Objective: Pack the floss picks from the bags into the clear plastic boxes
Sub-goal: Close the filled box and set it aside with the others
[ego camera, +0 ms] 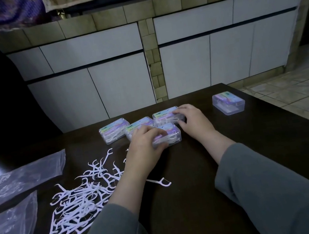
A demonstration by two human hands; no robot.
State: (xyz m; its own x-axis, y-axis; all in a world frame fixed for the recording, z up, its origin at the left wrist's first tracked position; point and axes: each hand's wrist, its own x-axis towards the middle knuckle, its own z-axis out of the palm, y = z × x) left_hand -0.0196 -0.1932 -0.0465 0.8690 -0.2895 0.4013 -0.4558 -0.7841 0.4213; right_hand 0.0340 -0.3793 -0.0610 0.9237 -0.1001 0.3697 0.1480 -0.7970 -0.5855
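Observation:
Several clear plastic boxes with floss picks inside sit grouped mid-table. My left hand (146, 144) grips the nearest box (171, 136), fingers curled over its lid and thumb at its front edge. My right hand (192, 120) rests on the back right box (164, 116), fingertips curled over its lid. Two more filled boxes, one at the far left (113, 130) and one beside it (137, 125), stand to the left. A loose pile of white floss picks (81, 199) lies at the front left, and one single pick (161, 182) lies apart.
A separate clear box (228, 102) stands alone at the back right of the dark table (244, 143). Two crumpled clear plastic bags, one (21, 178) behind the other (7, 231), lie at the left edge. White cabinets (201, 59) stand beyond the table, tiled floor to the right.

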